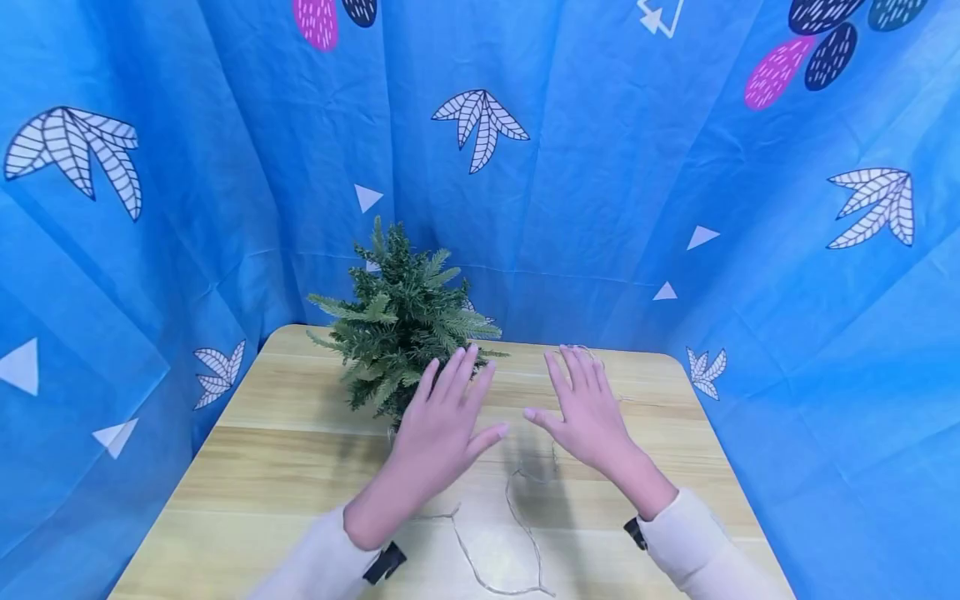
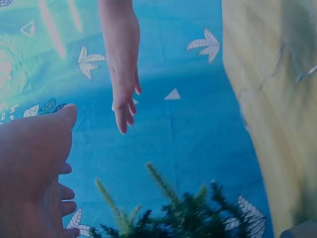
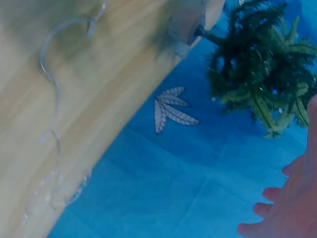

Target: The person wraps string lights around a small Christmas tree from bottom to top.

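A small artificial Christmas tree (image 1: 401, 312) stands at the back left of the wooden table. My left hand (image 1: 446, 421) is raised in front of it, fingers straight and spread, covering part of its lower right side. To the right, my right hand (image 1: 588, 417) is also held up over the table with straight fingers and holds nothing. A thin clear string of lights (image 1: 467, 554) lies in loose curves below and between the hands. Its far end bunches near the back edge, partly behind the right hand. In the right wrist view the tree's block-like base (image 3: 185, 25) shows.
The wooden table (image 1: 247, 492) has rounded back corners. A blue patterned curtain (image 1: 600, 183) hangs behind it and along both sides. Dark bands (image 1: 386, 562) circle both wrists over white sleeves (image 1: 322, 554).
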A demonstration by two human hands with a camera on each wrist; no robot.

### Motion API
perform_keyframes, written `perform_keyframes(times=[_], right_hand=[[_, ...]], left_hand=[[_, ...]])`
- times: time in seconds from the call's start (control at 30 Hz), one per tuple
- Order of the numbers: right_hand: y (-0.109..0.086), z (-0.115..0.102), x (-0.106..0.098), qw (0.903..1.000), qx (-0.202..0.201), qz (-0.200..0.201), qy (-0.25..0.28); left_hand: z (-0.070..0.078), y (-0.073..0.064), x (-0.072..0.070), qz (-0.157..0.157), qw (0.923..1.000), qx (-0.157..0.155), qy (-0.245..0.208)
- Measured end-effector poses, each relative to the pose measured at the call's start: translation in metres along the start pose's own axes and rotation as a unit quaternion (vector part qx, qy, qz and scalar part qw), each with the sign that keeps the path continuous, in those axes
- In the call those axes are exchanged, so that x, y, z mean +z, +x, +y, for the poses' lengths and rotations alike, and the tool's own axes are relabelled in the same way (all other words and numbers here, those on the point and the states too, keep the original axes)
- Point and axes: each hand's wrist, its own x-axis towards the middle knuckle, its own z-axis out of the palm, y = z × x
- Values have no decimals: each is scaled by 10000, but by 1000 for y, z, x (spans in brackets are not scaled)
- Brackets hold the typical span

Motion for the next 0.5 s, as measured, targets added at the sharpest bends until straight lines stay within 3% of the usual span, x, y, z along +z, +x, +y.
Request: perform_keyframes(times=[0.13,0.3,0.4,0.5], right_hand=[[-10,-7,17,9997,50,-77,223],[-20,-24,42,9985,-10,-333,428],[-26,-37,57,9980,-7,-455,444],[-34,-52,77,9974,42,-469,537]], left_hand=[[9,-23,11,-30,9999,123,-69],[12,-51,39,223,9990,342,159],[10,-65,57,324,9989,332,110],[6,-78,74,152,9997,161,-62]])
